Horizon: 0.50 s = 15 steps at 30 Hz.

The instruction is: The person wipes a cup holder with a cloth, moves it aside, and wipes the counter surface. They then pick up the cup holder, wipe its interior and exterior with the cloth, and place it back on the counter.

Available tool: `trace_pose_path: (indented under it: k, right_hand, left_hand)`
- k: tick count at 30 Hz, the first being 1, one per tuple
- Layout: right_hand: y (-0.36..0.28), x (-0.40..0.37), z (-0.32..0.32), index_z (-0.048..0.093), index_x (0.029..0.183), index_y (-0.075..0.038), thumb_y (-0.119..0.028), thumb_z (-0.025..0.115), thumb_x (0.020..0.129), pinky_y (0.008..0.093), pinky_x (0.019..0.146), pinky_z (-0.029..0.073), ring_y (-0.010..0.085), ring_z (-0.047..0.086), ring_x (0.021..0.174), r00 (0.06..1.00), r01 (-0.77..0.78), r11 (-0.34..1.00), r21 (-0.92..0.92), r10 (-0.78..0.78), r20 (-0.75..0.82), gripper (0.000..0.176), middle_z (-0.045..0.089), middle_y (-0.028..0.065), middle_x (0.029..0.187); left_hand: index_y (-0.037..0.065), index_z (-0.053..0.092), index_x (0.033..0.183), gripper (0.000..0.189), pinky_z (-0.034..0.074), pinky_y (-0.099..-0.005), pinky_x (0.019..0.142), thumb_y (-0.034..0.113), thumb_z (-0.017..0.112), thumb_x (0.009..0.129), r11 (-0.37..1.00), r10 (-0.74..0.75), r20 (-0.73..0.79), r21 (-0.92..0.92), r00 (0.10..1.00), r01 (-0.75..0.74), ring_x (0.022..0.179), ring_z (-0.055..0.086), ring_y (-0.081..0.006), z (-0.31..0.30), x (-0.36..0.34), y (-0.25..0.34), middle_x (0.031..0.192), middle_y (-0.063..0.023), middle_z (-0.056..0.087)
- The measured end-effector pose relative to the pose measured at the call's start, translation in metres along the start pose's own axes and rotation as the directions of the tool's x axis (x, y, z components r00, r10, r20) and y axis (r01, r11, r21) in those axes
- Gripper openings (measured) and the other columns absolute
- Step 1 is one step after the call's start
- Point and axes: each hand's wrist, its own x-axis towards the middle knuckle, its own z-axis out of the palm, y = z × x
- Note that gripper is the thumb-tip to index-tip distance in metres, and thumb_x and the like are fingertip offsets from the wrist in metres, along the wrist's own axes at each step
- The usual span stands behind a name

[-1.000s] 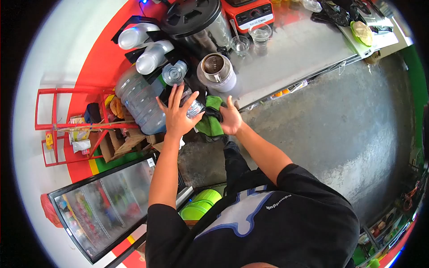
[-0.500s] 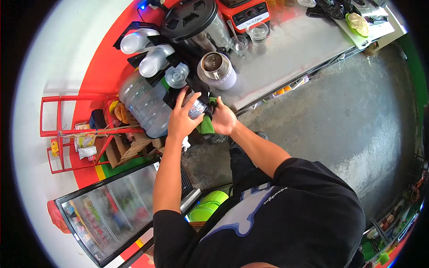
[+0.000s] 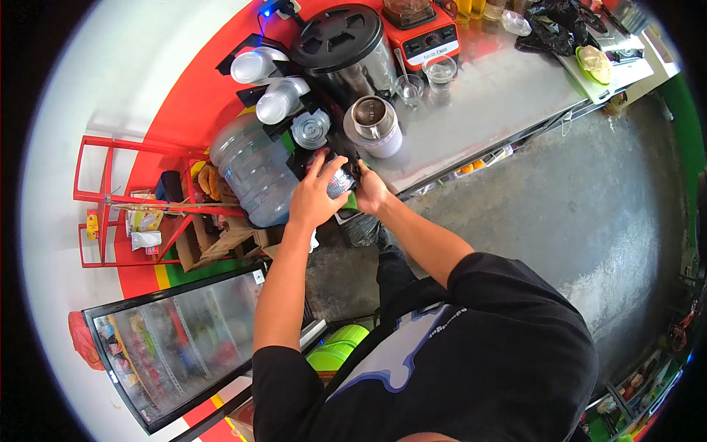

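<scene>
My left hand (image 3: 315,197) is curled round a silvery, ridged round piece (image 3: 339,180) at the near end of a slanted row of black holders; it may be a stack of lids or cups. On the other side of it, my right hand (image 3: 373,193) is closed, its thumb up along a black part, and its fingertips are hidden. A bit of green material (image 3: 350,202) shows between the hands. Just above them is a stack of clear lids (image 3: 311,129), with clear plastic cups (image 3: 282,101) further up the row. A metal strainer cup (image 3: 370,116) sits in a white container (image 3: 377,140).
A large water jug (image 3: 254,173) lies left of my hands, near a red metal rack (image 3: 110,169). The steel counter (image 3: 501,96) holds a black-lidded bin (image 3: 337,37), a red blender base (image 3: 423,40) and glasses (image 3: 440,72). A glass-door cooler (image 3: 177,346) stands lower left.
My view has shifted, so the counter things sit further right. The green material at my right hand, large before, now shows only as a small patch. Both hands remain at the silvery piece.
</scene>
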Motion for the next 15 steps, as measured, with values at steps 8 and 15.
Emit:
trace_pose_path:
  k: [8, 15]
  right_hand:
    - [0.004, -0.047, -0.024, 0.050, 0.145, -0.002, -0.049, 0.030, 0.115, 0.0538, 0.109, 0.052, 0.0370, 0.064, 0.126, 0.990, -0.134, 0.988, -0.074, 0.137, 0.042, 0.060, 0.061, 0.0207, 0.141]
    - [-0.007, 0.001, -0.014, 0.058, 0.138, -0.007, -0.054, 0.028, 0.114, 0.0555, 0.111, 0.047, 0.0364, 0.063, 0.123, 0.994, -0.097, 0.994, -0.043, 0.095, -0.046, 0.061, 0.066, 0.0172, 0.135]
  left_hand:
    - [0.029, 0.057, 0.143, 0.075, 0.056, -0.0516, 0.101, 0.023, 0.087, 0.075, 0.999, -0.019, 0.007, -0.033, 1.000, 0.019, 0.134, 0.056, -0.0442, 0.001, -0.020, 0.008, 0.159, -0.0174, 0.047]
    - [0.030, 0.057, 0.144, 0.076, 0.055, -0.0508, 0.103, 0.023, 0.087, 0.074, 0.999, -0.012, -0.022, -0.041, 1.000, 0.011, 0.136, 0.056, -0.0431, 0.005, -0.023, 0.010, 0.158, -0.0180, 0.048]
